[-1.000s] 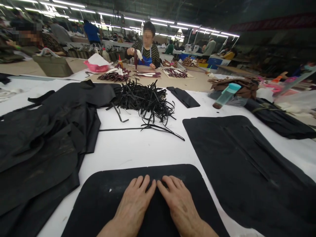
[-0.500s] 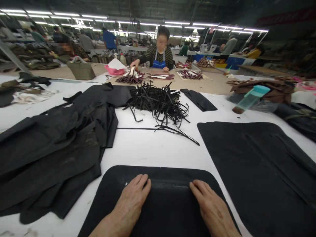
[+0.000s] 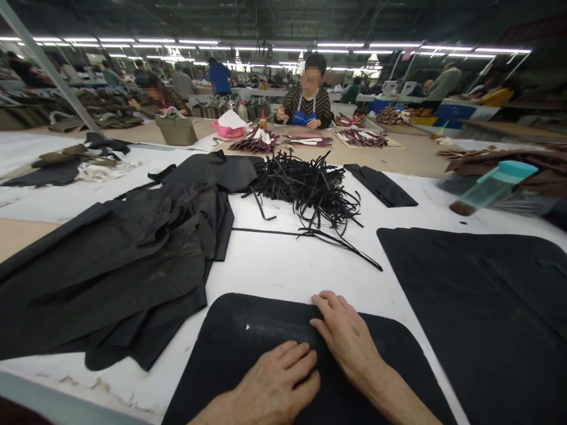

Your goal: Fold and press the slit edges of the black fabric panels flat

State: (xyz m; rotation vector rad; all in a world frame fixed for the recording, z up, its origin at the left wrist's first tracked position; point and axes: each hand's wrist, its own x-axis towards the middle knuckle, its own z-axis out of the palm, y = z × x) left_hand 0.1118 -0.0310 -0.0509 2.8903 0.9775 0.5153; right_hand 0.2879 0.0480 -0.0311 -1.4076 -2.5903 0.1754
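Observation:
In front of me lies a black fabric panel [image 3: 212, 354] with rounded far corners and a small white mark [image 3: 247, 327] near its left side. My left hand [image 3: 277, 383] rests palm down on the panel's middle, its fingers stretched and slightly bent. Just to its right, my right hand [image 3: 348, 336] is on the panel too, fingers apart, with the fingertips by the far edge. Neither hand visibly grips anything. More black panels [image 3: 482, 295] lie flat on the right, and a loose pile of black fabric pieces [image 3: 146, 254] spreads on the left.
A tangle of thin black strips [image 3: 305, 183] sits beyond the panel on the white table [image 3: 266, 265]. Right of it are a folded black piece [image 3: 383, 186] and a teal-lidded bottle [image 3: 496, 186] lying tilted. A co-worker [image 3: 305, 100] sits across, near a pink basin [image 3: 229, 130].
My left hand has slid right and nearer to me, while my right hand has moved left towards the far edge. The view has turned left. The co-worker's arm has drawn back from the strips.

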